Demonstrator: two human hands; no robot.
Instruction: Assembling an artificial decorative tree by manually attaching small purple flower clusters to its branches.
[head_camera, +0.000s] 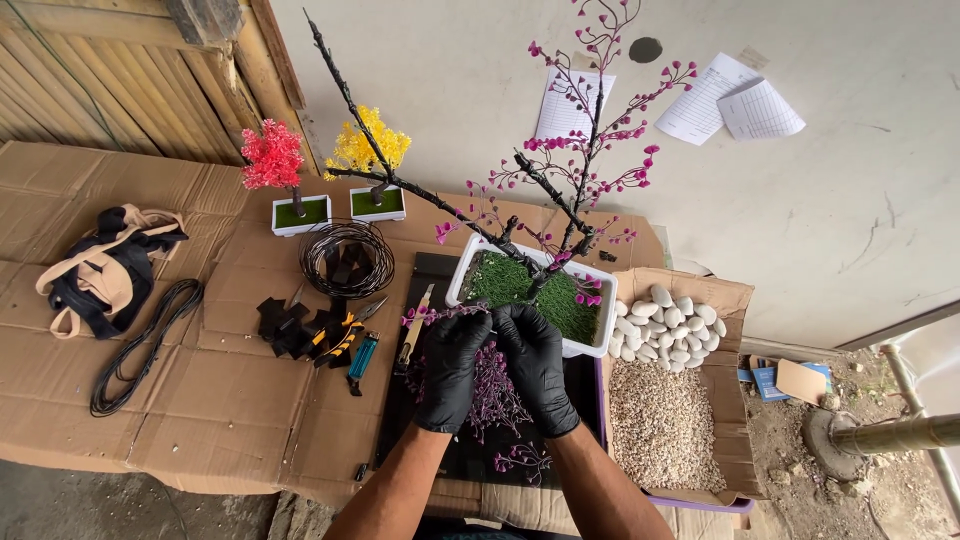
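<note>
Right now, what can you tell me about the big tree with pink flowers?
The tree is a fake one, with dark, rough-looking branches that fork upward and lean left. Tiny pink blossoms dot the right-hand twigs; the long left branch is bare. Its trunk stands in a white rectangular pot topped with green moss-like stuff. The pot sits on a dark mat over cardboard. The left hand and right hand, in black gloves, hold a purple sprig just in front of the pot.

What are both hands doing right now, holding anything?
Left hand: black-gloved, closed on a sprig of small purple artificial blossoms.
Right hand: black-gloved, fingers curled on the same sprig, beside the white rectangular planter.
</note>
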